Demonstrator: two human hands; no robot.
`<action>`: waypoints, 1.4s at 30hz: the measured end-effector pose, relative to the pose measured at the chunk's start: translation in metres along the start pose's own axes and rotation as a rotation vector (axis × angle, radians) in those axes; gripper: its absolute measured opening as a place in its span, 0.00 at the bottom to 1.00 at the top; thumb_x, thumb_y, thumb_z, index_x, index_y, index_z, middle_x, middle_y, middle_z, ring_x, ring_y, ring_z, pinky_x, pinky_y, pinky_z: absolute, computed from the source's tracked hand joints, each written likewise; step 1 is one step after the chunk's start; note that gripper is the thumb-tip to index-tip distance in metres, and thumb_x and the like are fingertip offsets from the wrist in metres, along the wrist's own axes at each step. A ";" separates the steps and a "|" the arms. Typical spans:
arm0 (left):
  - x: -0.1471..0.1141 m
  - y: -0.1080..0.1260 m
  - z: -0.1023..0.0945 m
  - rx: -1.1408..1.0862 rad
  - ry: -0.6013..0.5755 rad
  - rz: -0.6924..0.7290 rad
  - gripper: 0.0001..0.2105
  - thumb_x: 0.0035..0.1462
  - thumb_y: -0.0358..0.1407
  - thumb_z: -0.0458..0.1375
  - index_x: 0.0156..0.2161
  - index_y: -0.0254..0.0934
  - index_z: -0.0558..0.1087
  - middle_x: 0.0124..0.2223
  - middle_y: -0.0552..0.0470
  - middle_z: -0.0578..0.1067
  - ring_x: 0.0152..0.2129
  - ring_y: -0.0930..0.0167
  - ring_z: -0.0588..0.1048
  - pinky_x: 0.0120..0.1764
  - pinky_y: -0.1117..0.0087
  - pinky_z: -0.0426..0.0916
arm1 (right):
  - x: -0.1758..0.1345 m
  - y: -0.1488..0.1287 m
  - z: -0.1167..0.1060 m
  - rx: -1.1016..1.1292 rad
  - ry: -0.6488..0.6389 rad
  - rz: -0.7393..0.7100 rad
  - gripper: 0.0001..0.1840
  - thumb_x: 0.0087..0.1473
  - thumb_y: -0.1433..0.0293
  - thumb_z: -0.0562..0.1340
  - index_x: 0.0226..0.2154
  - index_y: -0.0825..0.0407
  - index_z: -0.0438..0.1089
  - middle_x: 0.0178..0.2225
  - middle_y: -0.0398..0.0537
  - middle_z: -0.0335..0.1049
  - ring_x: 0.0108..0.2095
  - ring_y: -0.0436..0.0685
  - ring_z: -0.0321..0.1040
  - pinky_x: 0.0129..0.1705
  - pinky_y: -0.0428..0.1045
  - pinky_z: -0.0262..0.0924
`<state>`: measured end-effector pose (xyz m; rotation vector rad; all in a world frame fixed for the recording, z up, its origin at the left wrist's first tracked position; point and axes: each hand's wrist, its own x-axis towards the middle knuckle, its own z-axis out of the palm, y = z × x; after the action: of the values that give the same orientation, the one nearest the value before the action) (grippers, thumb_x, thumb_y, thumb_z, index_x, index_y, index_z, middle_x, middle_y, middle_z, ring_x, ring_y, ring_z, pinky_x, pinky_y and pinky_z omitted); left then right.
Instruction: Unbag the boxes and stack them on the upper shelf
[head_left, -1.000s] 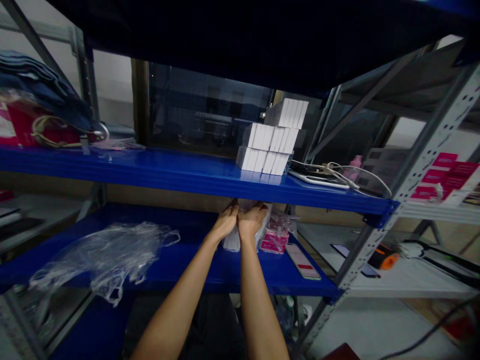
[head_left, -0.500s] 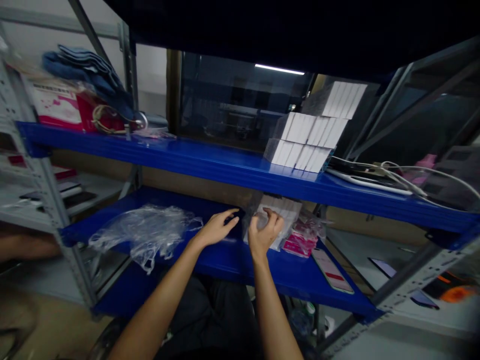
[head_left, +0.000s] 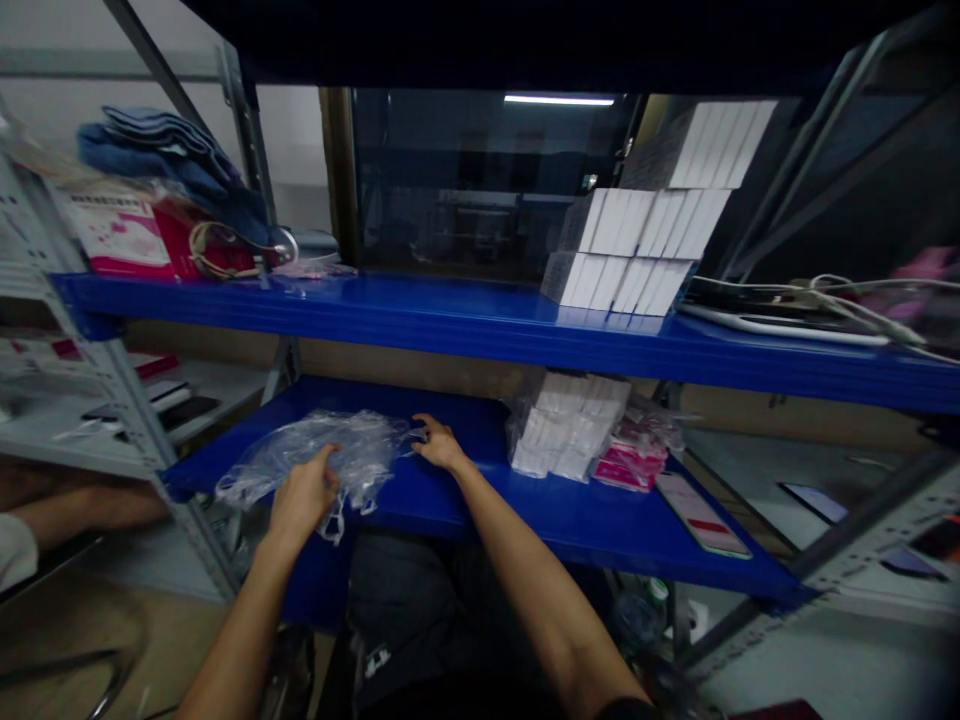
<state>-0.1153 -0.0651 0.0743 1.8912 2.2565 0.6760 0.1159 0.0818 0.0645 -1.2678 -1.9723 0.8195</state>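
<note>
A loose pile of clear plastic bags (head_left: 337,440) lies on the left part of the lower blue shelf. My left hand (head_left: 304,495) is over the pile's front edge, thumb and fingers apart, nothing visibly gripped. At the pile's right end, my right hand (head_left: 440,445) has its thumb and forefinger spread around the thin edge of a bag, with no firm grip showing. To the right stand stacked white boxes (head_left: 574,425) in clear wrapping. Beside them are pink packets (head_left: 631,460) under clear plastic and a phone (head_left: 701,515) with a lit screen.
The upper blue shelf (head_left: 450,315) crosses above my hands, bearing stacked white boxes (head_left: 645,225), cables (head_left: 832,295), a pink-and-white box (head_left: 124,235) and folded blue cloth (head_left: 161,150). Metal uprights (head_left: 142,430) flank the shelf. Another person's limb (head_left: 90,510) shows at far left.
Both my hands have moved left, from near the wrapped white boxes and mid-shelf to the plastic bags. The view has shifted slightly.
</note>
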 end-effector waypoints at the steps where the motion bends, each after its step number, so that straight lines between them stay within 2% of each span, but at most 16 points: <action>1: 0.001 0.001 -0.001 -0.018 0.040 0.020 0.24 0.60 0.29 0.53 0.61 0.41 0.66 0.40 0.49 0.81 0.37 0.63 0.80 0.43 0.66 0.71 | 0.002 -0.003 0.000 0.017 0.006 0.013 0.29 0.48 0.76 0.67 0.54 0.47 0.71 0.42 0.46 0.78 0.47 0.59 0.74 0.53 0.53 0.67; 3: 0.005 0.004 -0.001 -0.053 0.166 0.102 0.18 0.63 0.31 0.50 0.57 0.40 0.69 0.40 0.49 0.79 0.36 0.63 0.80 0.43 0.66 0.71 | 0.006 -0.011 -0.003 0.044 0.023 0.019 0.25 0.50 0.78 0.63 0.52 0.47 0.72 0.38 0.43 0.78 0.42 0.56 0.76 0.48 0.51 0.69; 6: 0.016 0.012 0.001 -0.087 0.372 0.258 0.15 0.65 0.33 0.46 0.45 0.38 0.75 0.43 0.45 0.76 0.38 0.64 0.78 0.45 0.65 0.72 | 0.005 -0.027 -0.020 0.210 -0.032 -0.033 0.29 0.50 0.80 0.58 0.54 0.46 0.69 0.42 0.41 0.77 0.36 0.52 0.77 0.41 0.47 0.71; 9: 0.025 0.023 0.001 -0.074 0.455 0.333 0.16 0.59 0.28 0.47 0.37 0.37 0.79 0.47 0.43 0.75 0.40 0.64 0.76 0.50 0.61 0.72 | -0.006 -0.043 -0.050 0.272 -0.125 -0.171 0.26 0.48 0.82 0.53 0.47 0.51 0.74 0.45 0.45 0.78 0.37 0.52 0.77 0.43 0.48 0.71; 13: 0.026 0.045 -0.004 -0.004 0.479 0.335 0.17 0.56 0.27 0.49 0.38 0.34 0.81 0.46 0.40 0.80 0.45 0.58 0.75 0.55 0.55 0.69 | -0.045 -0.057 -0.096 -0.172 -0.060 -0.387 0.19 0.53 0.80 0.52 0.30 0.52 0.79 0.52 0.50 0.76 0.54 0.57 0.72 0.59 0.52 0.63; 17: 0.015 0.078 -0.003 -0.031 0.579 0.289 0.14 0.60 0.37 0.53 0.38 0.33 0.80 0.40 0.41 0.82 0.41 0.57 0.76 0.50 0.57 0.70 | -0.097 -0.066 -0.119 -0.657 0.056 -0.301 0.17 0.59 0.71 0.57 0.44 0.50 0.80 0.64 0.54 0.66 0.52 0.62 0.74 0.55 0.54 0.64; 20: 0.006 0.102 0.004 -0.063 0.621 0.289 0.13 0.60 0.44 0.59 0.34 0.36 0.78 0.39 0.43 0.80 0.41 0.57 0.76 0.49 0.58 0.70 | -0.125 -0.070 -0.124 -0.833 0.200 -0.185 0.23 0.64 0.71 0.54 0.59 0.47 0.71 0.52 0.55 0.76 0.43 0.60 0.76 0.47 0.53 0.66; 23: 0.001 0.119 0.013 -0.071 0.581 0.352 0.09 0.60 0.37 0.60 0.43 0.36 0.78 0.42 0.43 0.79 0.43 0.57 0.75 0.50 0.56 0.71 | -0.140 -0.068 -0.132 -0.938 0.282 -0.144 0.27 0.65 0.72 0.53 0.65 0.50 0.63 0.38 0.56 0.79 0.42 0.64 0.74 0.45 0.54 0.64; 25: 0.001 0.124 0.018 -0.065 0.533 0.415 0.22 0.57 0.26 0.58 0.57 0.39 0.74 0.54 0.41 0.76 0.50 0.56 0.73 0.54 0.54 0.70 | -0.144 -0.062 -0.140 -0.980 0.321 -0.185 0.28 0.63 0.75 0.54 0.65 0.53 0.63 0.39 0.60 0.77 0.47 0.67 0.69 0.48 0.57 0.63; 28: 0.002 0.126 0.023 -0.046 0.454 0.443 0.45 0.49 0.16 0.55 0.70 0.52 0.59 0.73 0.45 0.53 0.63 0.50 0.64 0.58 0.45 0.68 | -0.147 -0.048 -0.152 -0.945 0.356 -0.251 0.26 0.57 0.82 0.56 0.55 0.53 0.73 0.53 0.65 0.70 0.55 0.71 0.63 0.54 0.62 0.61; 31: 0.000 0.126 0.025 -0.108 0.345 0.524 0.48 0.48 0.14 0.51 0.71 0.55 0.56 0.77 0.49 0.41 0.69 0.50 0.55 0.62 0.43 0.65 | -0.146 -0.031 -0.162 -0.738 0.240 -0.381 0.23 0.51 0.87 0.54 0.42 0.54 0.76 0.68 0.61 0.52 0.58 0.67 0.62 0.57 0.61 0.61; 33: -0.005 0.127 0.024 -0.188 0.232 0.684 0.42 0.51 0.14 0.48 0.69 0.51 0.61 0.77 0.50 0.42 0.71 0.56 0.53 0.66 0.48 0.61 | -0.145 -0.019 -0.167 -0.543 0.102 -0.501 0.21 0.49 0.87 0.53 0.37 0.54 0.73 0.70 0.58 0.49 0.56 0.61 0.65 0.56 0.57 0.63; 35: -0.010 0.129 0.023 -0.254 0.106 0.825 0.35 0.53 0.15 0.46 0.61 0.46 0.70 0.76 0.51 0.47 0.71 0.62 0.53 0.68 0.53 0.59 | -0.144 -0.009 -0.170 -0.381 0.012 -0.590 0.19 0.50 0.87 0.51 0.34 0.53 0.70 0.66 0.57 0.56 0.53 0.57 0.68 0.54 0.55 0.64; 37: -0.014 0.132 0.023 -0.269 0.029 0.871 0.27 0.53 0.16 0.47 0.50 0.42 0.77 0.75 0.52 0.50 0.70 0.63 0.55 0.68 0.56 0.58 | -0.142 -0.001 -0.172 -0.313 -0.028 -0.631 0.18 0.50 0.87 0.51 0.31 0.53 0.69 0.62 0.56 0.62 0.51 0.55 0.70 0.53 0.54 0.65; 40: -0.012 0.134 0.024 -0.179 0.073 0.717 0.21 0.52 0.18 0.48 0.40 0.38 0.79 0.72 0.48 0.59 0.67 0.60 0.62 0.66 0.55 0.61 | -0.142 0.003 -0.174 -0.446 -0.059 -0.564 0.16 0.49 0.86 0.52 0.27 0.53 0.70 0.64 0.55 0.63 0.50 0.56 0.71 0.53 0.54 0.64; 42: -0.008 0.135 0.025 -0.108 0.139 0.528 0.19 0.54 0.19 0.49 0.40 0.37 0.79 0.62 0.43 0.72 0.57 0.59 0.73 0.60 0.56 0.68 | -0.143 0.000 -0.174 -0.626 -0.039 -0.421 0.16 0.50 0.84 0.54 0.29 0.53 0.73 0.59 0.55 0.69 0.51 0.59 0.71 0.54 0.53 0.63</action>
<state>0.0176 -0.0501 0.1060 2.4686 1.7357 0.9951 0.2992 -0.0230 0.1421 -1.0820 -2.5107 0.0092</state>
